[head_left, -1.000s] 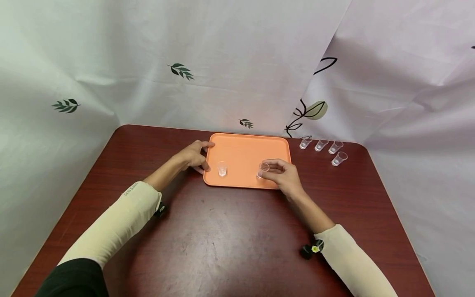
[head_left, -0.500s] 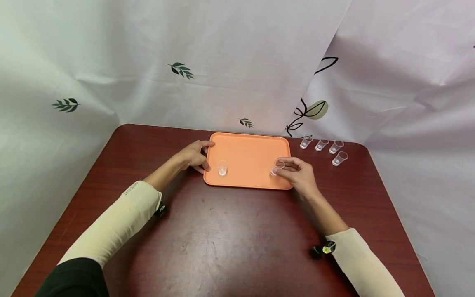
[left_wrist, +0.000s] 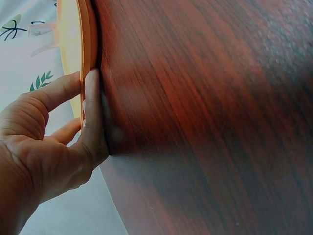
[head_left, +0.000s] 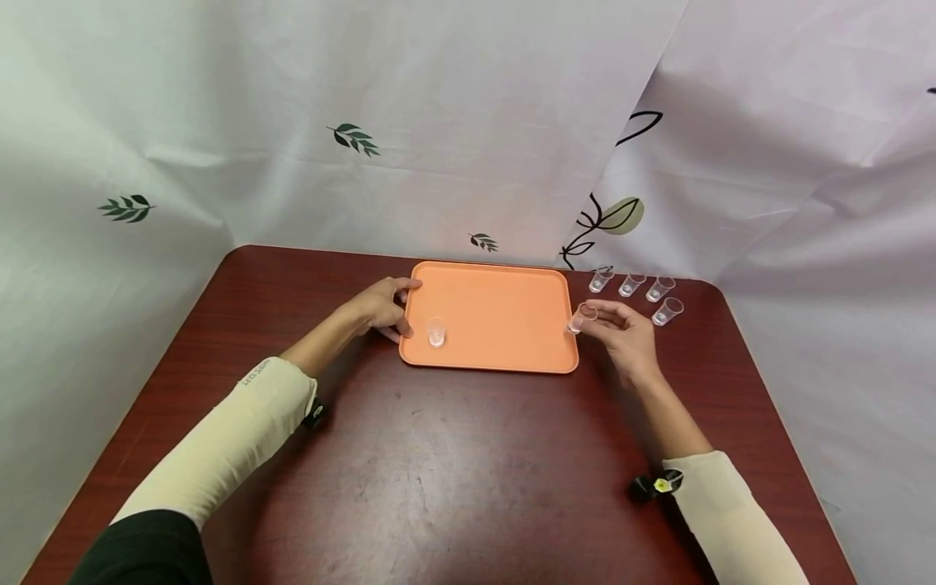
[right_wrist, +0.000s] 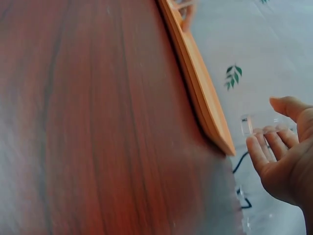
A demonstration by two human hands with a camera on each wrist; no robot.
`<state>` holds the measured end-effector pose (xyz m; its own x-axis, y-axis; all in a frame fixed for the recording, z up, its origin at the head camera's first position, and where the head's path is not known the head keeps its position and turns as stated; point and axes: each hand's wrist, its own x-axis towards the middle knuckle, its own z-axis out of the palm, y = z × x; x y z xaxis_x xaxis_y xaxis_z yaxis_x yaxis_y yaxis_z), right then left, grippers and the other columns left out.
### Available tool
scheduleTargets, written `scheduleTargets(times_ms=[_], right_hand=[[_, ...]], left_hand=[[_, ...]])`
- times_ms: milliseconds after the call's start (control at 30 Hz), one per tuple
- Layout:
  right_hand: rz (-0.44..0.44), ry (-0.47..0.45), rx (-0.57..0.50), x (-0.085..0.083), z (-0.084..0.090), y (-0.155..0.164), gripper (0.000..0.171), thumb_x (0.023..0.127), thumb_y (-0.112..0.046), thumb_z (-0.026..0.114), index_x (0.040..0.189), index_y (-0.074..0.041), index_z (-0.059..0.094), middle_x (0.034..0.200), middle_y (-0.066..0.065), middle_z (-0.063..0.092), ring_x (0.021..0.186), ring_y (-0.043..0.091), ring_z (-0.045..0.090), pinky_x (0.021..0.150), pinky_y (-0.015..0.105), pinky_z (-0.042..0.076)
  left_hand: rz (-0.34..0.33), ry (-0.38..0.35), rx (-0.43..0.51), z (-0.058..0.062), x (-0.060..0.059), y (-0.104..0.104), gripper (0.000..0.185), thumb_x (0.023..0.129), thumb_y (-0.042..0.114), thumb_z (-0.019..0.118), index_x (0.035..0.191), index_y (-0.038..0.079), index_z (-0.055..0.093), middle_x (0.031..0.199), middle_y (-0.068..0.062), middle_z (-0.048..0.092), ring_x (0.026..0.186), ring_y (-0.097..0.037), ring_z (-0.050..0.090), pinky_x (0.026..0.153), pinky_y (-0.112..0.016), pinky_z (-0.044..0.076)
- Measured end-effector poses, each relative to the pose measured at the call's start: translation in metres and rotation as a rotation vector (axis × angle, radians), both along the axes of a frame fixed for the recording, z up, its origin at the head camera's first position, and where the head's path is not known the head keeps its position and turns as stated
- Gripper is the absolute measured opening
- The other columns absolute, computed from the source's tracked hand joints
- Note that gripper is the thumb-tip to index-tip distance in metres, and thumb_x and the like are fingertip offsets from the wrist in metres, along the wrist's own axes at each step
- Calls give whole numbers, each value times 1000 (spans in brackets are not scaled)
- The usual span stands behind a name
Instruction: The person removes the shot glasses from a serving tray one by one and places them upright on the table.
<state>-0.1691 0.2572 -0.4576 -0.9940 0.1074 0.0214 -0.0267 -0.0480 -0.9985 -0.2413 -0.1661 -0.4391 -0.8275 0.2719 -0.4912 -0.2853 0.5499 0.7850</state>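
Note:
An orange tray (head_left: 497, 313) lies towards the back of the table, and my left hand (head_left: 378, 309) grips its left end. In the left wrist view, finger and thumb pinch the tray's rim (left_wrist: 88, 44) from both sides. One small clear plastic cup (head_left: 436, 332) stands upright on the tray's left half. Over the tray's right edge, my right hand (head_left: 630, 335) holds a second clear cup (head_left: 581, 318) between thumb and fingers. The right wrist view shows this held cup (right_wrist: 246, 125) past the tray's corner, its far end partly behind the fingers.
Several more clear cups (head_left: 632, 284) stand at the back right of the dark red wooden table (head_left: 453, 463), beyond my right hand. A white leaf-printed cloth (head_left: 468, 146) hangs behind the table and along its sides.
My right hand has moved the cup rightward, from above the tray's right half to its right edge. My left hand stays on the tray, and the other cup has not moved.

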Motion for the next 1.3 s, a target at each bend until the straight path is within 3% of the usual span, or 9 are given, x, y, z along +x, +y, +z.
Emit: scheduleTargets(times_ms=[233,467,667,1000,1300], right_hand=[[-99,-11,-19,-8,-7,16,46,90,10,88,132,16,71,97,-8,86,95,4,82,88,15,70],[-196,-53,-25,-13,-10,30,43,89,9,89,130,8,77,94,-10,85,93,1,81,85,13,69],[-304,-66,-54,-18,-12,37,45,89,12,88,131,10,75,92,-10,84,89,1,81,80,12,68],[-460,-150,15,-25,-13,43,51,89,4,92,138,2,78,91,-17,81,91,-4,77,83,6,64],[-529,-230,75,-31,-14,47,56,92,-5,93,145,-2,76,82,-25,72,88,-8,70,80,4,60]], left_hand=[[5,-1,1,0,1,0,112,79,-26,79,176,12,39,135,-16,35,88,-26,67,66,-34,75],[2,-3,1,-1,-1,0,111,80,-26,79,176,12,39,135,-17,36,90,-26,68,68,-34,75],[0,2,-6,-1,0,1,109,81,-24,80,176,13,40,137,-17,36,90,-26,68,69,-34,75],[2,0,-3,-1,-1,0,110,82,-24,81,176,14,40,138,-17,35,91,-27,68,70,-35,76],[3,1,-3,0,0,0,109,81,-24,81,176,14,40,138,-18,36,91,-27,68,70,-36,76]])
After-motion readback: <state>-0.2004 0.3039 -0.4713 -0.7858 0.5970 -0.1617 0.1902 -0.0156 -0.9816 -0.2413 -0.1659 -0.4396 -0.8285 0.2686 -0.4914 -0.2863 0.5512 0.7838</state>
